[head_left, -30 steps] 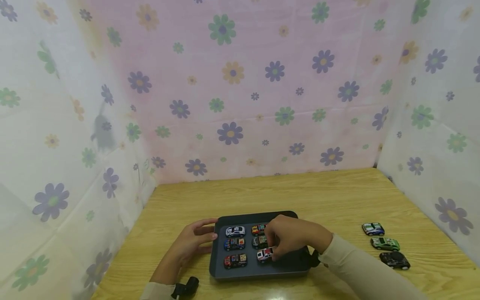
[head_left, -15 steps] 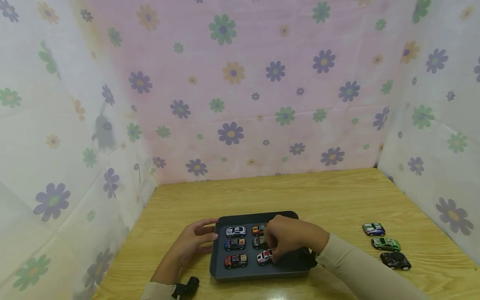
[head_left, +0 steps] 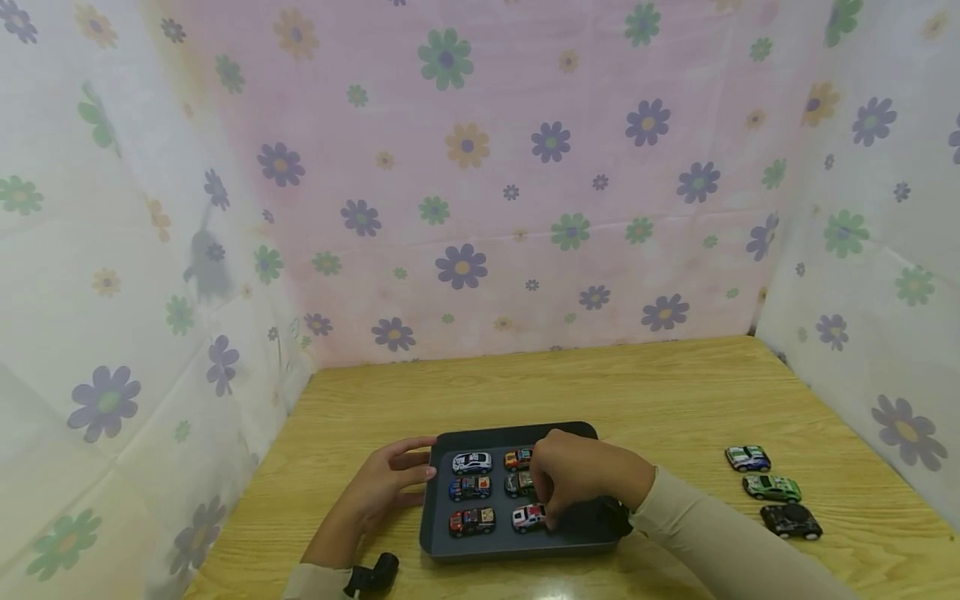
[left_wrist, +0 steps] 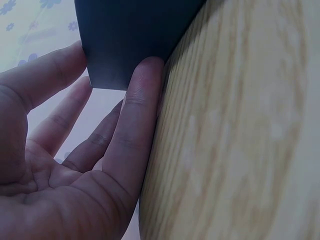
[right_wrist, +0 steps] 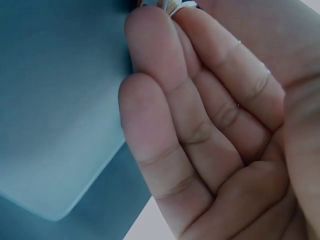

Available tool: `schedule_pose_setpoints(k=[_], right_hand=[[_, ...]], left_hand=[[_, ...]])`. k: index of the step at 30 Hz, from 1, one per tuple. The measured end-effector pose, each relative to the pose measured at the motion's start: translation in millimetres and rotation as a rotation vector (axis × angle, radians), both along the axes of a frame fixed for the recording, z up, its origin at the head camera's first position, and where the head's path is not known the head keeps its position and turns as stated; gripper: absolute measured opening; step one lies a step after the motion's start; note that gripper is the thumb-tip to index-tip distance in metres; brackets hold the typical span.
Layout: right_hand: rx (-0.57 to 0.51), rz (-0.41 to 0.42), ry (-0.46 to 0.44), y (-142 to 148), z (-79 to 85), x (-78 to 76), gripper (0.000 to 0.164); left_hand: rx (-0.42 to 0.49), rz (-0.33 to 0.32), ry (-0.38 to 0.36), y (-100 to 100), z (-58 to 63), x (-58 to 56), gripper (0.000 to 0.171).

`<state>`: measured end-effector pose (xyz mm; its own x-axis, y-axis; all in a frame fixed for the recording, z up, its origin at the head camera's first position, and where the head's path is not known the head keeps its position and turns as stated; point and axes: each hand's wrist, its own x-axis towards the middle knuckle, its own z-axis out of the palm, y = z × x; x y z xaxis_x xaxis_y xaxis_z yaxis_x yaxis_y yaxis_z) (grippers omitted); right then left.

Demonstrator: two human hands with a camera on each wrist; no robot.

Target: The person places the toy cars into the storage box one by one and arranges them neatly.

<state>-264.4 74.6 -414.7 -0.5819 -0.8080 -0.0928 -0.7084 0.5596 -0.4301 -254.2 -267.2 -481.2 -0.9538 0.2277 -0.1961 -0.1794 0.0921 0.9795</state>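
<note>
My right hand (head_left: 581,475) reaches into a dark grey tray (head_left: 517,550) and pinches a white-and-red toy car (head_left: 527,518) low at the tray floor. In the right wrist view only a sliver of that car shows past the fingertips (right_wrist: 150,30). My left hand (head_left: 386,483) rests at the tray's left side, its fairly straight fingers touching the outer wall (left_wrist: 125,40). A left column in the tray has a white car (head_left: 472,463), a blue car (head_left: 470,488) and a red-and-black car (head_left: 472,522). Beyond the pinched car, an orange car (head_left: 517,459) and a dark green car (head_left: 517,484) are partly hidden by my right hand.
On the wooden table (head_left: 660,392), right of the tray, a white-green-blue car (head_left: 747,458), a green car (head_left: 772,488) and a black car (head_left: 791,521) stand in a column. Flower-patterned cloth (head_left: 510,192) walls off the back and both sides.
The white-and-red car has turned from tilted to nearly level and shifted slightly toward the tray's front, in the right hand's pinch. My left hand has stayed at the tray's side.
</note>
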Motion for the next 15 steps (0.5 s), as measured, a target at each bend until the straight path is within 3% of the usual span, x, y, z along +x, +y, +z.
schedule_pose_setpoints(k=[15], right_hand=[[-0.039,0.001,-0.02,6.0,1.5,-4.1,0.02]], left_hand=[[-0.001,0.01,-0.006,1.3,1.2,0.1,0.061]])
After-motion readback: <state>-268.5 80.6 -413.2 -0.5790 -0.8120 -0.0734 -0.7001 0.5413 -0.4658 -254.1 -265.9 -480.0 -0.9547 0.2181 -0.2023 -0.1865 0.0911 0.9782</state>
